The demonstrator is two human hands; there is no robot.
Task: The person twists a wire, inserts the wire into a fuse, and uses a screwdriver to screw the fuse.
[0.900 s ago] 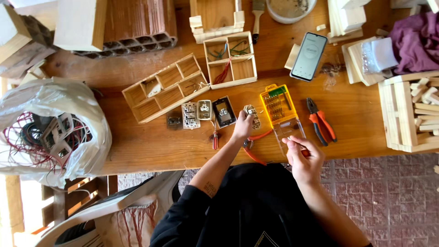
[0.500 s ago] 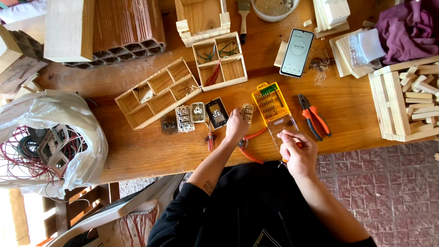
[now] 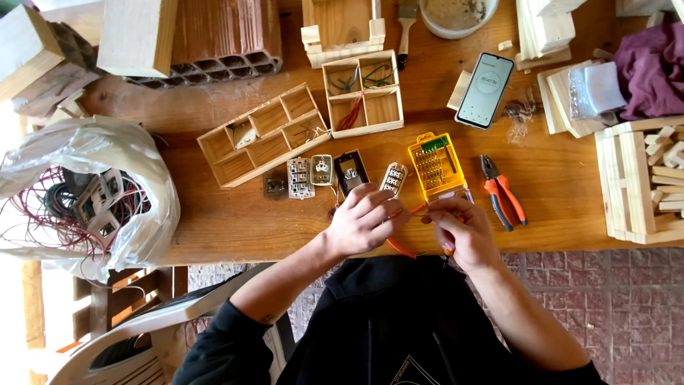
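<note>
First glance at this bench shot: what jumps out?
The two hands, left hand and right hand, meet at the table's near edge over something small with orange handles beside them. Just beyond sits a bright yellow screwdriver bit case, with orange-handled pliers to its right. At far left, a clear plastic bag bulges with red wires and switch parts.
</note>
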